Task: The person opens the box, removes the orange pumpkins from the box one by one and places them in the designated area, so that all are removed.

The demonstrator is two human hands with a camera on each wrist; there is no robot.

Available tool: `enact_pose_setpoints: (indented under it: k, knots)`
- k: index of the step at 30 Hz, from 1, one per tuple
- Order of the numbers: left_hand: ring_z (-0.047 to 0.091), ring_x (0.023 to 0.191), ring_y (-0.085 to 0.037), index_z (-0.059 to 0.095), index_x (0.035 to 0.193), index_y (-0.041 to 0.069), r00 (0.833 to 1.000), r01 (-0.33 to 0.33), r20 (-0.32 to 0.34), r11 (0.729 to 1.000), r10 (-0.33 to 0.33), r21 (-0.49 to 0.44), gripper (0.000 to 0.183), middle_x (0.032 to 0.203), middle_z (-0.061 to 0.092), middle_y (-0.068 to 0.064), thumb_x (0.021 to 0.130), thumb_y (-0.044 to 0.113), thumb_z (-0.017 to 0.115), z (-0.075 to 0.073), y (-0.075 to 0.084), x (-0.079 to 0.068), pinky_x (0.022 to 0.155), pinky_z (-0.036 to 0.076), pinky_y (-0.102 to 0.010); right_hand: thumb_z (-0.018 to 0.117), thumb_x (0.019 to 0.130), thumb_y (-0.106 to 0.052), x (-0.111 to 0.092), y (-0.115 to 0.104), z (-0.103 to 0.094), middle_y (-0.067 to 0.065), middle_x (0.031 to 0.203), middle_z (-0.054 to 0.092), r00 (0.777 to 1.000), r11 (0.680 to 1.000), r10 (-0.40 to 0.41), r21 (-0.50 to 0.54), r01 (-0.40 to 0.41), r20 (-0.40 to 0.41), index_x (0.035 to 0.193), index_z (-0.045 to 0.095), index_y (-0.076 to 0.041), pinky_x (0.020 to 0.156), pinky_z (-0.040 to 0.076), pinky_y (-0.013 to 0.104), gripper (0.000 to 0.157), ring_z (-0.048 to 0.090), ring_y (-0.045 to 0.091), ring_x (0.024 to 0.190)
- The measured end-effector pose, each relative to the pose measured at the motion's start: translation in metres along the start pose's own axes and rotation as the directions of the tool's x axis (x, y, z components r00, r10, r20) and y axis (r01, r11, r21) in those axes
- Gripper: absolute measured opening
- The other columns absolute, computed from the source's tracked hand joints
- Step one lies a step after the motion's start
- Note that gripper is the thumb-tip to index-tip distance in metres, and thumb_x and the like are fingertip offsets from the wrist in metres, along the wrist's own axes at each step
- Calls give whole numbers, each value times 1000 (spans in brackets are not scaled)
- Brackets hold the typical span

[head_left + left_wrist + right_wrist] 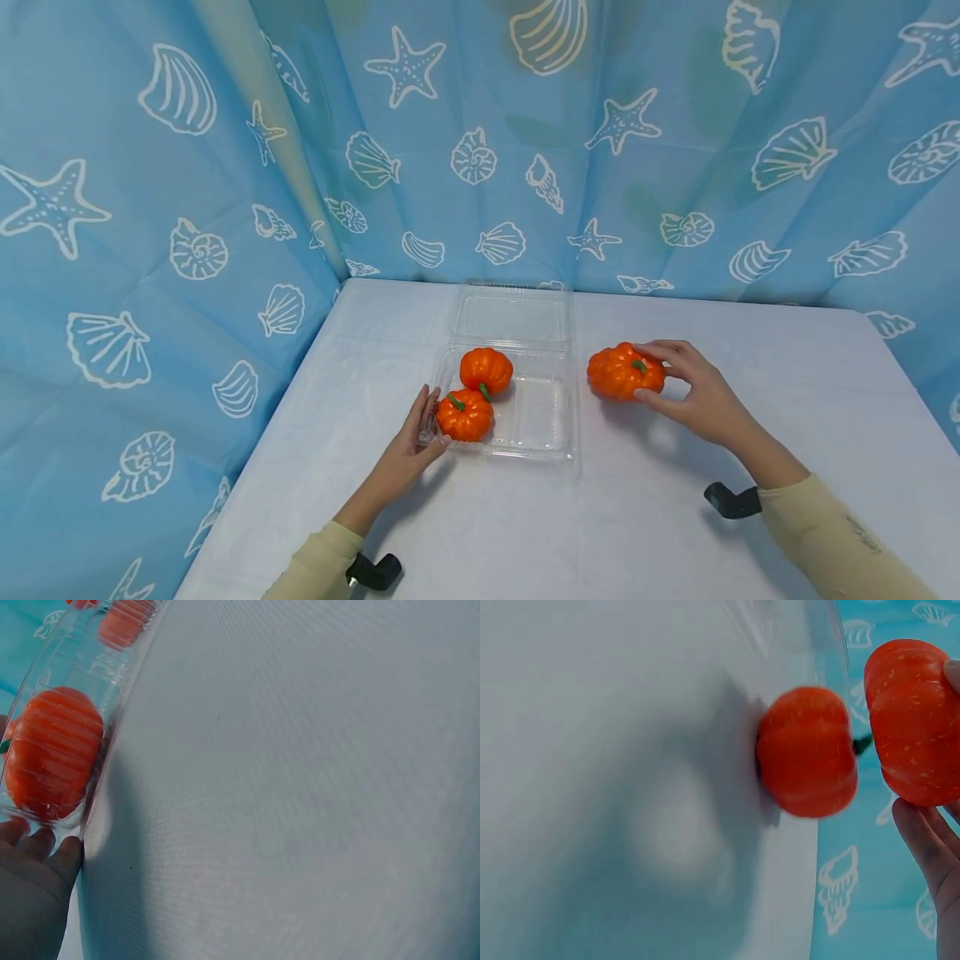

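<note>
My right hand [693, 392] grips an orange toy pumpkin [919, 724], thumb and fingers spread around its side. Below and slightly left of it, another pumpkin [808, 752] sits on the table; the held one partly covers it in the head view. A clear plastic container [536, 417] lies with its lid [512, 317] folded back. Two pumpkins are in the container's left part, one behind [486, 370] and one in front [465, 416]. At the container's left end rests my left hand [408, 454], its fairly straight fingers [64, 859] touching the wall.
A white cloth [525, 525] covers the table. Blue curtains [472, 108] with white shells and starfish stand along the back and left edges. Black camera mounts sit at the left wrist [375, 572] and right wrist [732, 501].
</note>
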State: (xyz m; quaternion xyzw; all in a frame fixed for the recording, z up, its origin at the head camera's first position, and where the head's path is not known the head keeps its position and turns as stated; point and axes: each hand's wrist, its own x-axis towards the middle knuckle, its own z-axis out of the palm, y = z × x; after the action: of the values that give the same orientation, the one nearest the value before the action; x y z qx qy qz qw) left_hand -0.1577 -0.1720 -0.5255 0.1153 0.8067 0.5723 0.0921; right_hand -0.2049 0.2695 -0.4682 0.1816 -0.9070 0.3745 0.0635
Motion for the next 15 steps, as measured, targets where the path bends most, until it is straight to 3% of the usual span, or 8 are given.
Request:
enact_pose_setpoints:
  k: [4,7,9,11,13,15]
  knots:
    - [21,154,-20,3,165,16,1000,11,-1,1000,-11,8,91,169,18,1,100,24,66,0,2,0,115,36,-51,82,88,-24,-5,9,-8,13,139,51,999,999,25,-25,-26,-32,143,58,-16,95,51,60,60,50,36,127]
    - [21,154,-20,3,165,16,1000,17,-3,1000,-17,15,91,169,18,2,100,25,66,0,3,0,115,36,-51,81,89,-26,-8,16,-12,13,140,51,998,998,36,-42,-38,-44,143,58,-16,98,54,31,60,49,36,127]
    - [21,154,-20,3,165,16,1000,19,-4,1000,-19,16,91,169,19,2,100,25,66,0,3,0,115,36,-51,81,89,-26,-11,22,-14,14,140,51,998,998,37,-47,-40,-50,143,58,-15,94,45,10,60,49,37,127]
    - [21,154,-19,3,165,17,1000,20,-5,1000,-20,16,91,169,19,2,100,24,66,0,4,0,115,37,-51,80,90,-27,-13,27,-16,15,140,50,997,998,49,-40,-51,-53,144,57,-15,88,32,1,60,48,38,128]
    - [22,154,-19,3,165,17,1000,20,-5,1000,-20,17,91,169,19,3,100,24,66,0,4,0,115,37,-51,80,90,-28,-16,31,-18,16,141,49,996,997,66,-36,-68,-53,144,57,-15,92,39,5,60,46,39,128]
    - [22,154,-19,3,165,17,1000,18,-4,1000,-18,15,91,169,19,3,100,24,66,0,4,0,115,37,-51,79,91,-28,-19,36,-20,17,142,48,995,995,90,-34,-92,-50,145,56,-14,99,50,23,61,45,40,129]
